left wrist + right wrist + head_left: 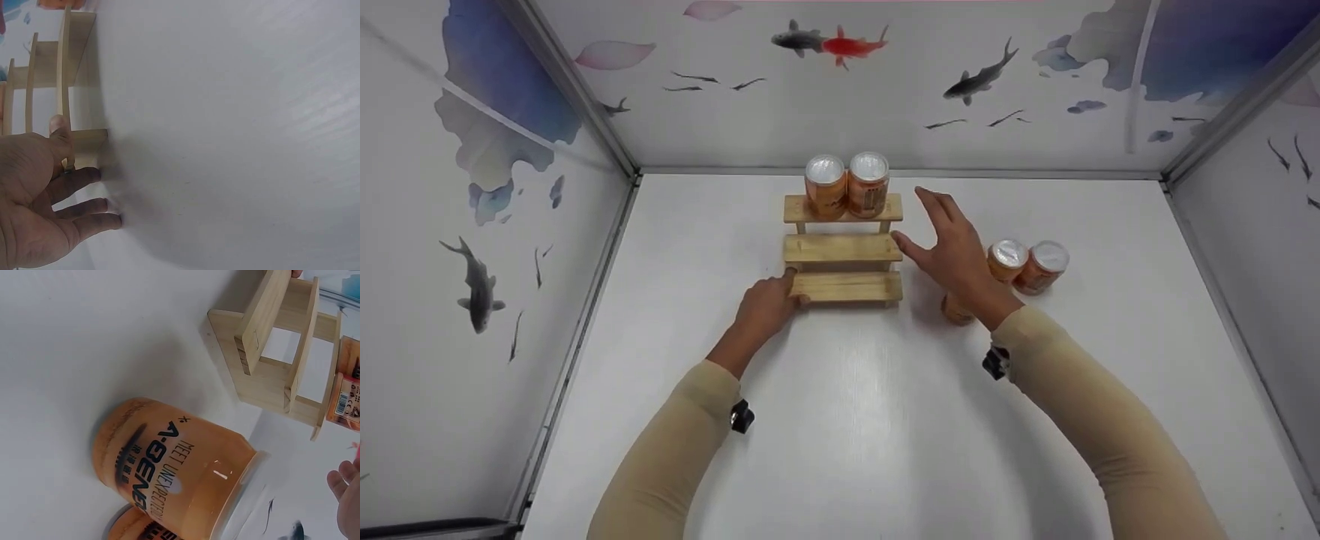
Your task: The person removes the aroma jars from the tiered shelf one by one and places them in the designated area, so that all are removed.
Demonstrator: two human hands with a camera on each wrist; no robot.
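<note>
A three-step wooden rack [846,247] stands on the white table. Two orange cans with silvery lids, a left one [826,187] and a right one [869,186], stand side by side on its top step. With thumb on top and a finger beneath, my left hand [766,306] grips the left end of the lowest step; the left wrist view shows the thumb [58,125] on the board. Beside the rack's right side, my right hand [956,259] is held with fingers apart and nothing in it. A printed orange can [169,467] fills much of the right wrist view.
Right of the rack, three more orange cans stand on the table [840,420]: one [1008,259] and another [1041,268] together, and a third [956,311] partly hidden by my right wrist. Behind the rack rises a fish-painted wall [885,112].
</note>
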